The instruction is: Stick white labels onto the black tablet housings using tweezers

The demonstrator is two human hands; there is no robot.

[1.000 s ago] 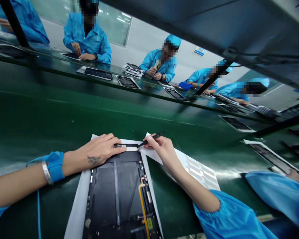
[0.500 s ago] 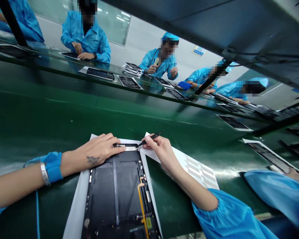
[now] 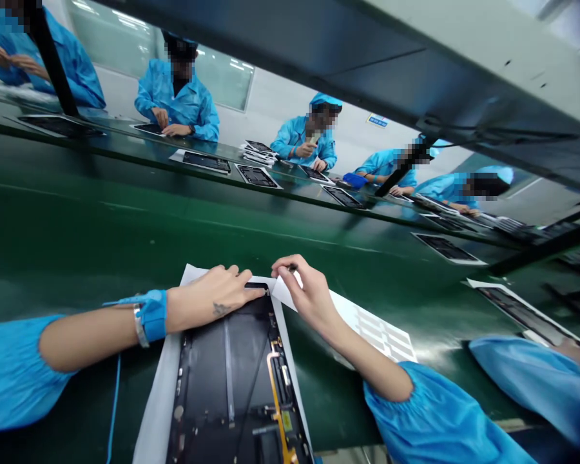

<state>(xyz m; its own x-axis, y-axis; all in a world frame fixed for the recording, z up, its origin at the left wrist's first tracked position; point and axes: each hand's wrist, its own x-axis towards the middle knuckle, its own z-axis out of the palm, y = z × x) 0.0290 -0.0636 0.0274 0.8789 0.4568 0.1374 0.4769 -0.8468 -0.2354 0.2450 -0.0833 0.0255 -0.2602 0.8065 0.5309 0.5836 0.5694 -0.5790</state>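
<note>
An opened tablet housing [image 3: 251, 361], black inside with an orange flex cable [image 3: 278, 399], lies on a white sheet [image 3: 162, 380] in front of me. My left hand [image 3: 222, 293] rests across the housing's far end, its fingers stretched out and the index fingertip near the far right corner. A blue wrist strap [image 3: 153, 316] is around that wrist. Just right of that corner my right hand [image 3: 304, 287] is raised, fingers curled around a black pointed tool [image 3: 292, 267], mostly hidden by the fingers. Beneath this hand lies a white sheet with pale rectangular stickers [image 3: 377, 328].
Across the green bench [image 3: 125, 225], co-workers in blue smocks handle similar housings. A stack of housings [image 3: 258, 153] and several single ones lie along the far side. A metal shelf [image 3: 319, 71] hangs overhead. At right, a co-worker's blue sleeve [image 3: 531, 380] lies near another housing [image 3: 522, 309].
My left hand has slid right along the housing's far end, covering the pale strip there. The right hand has turned, its tool tip lifted away from the corner. The view has shifted slightly.
</note>
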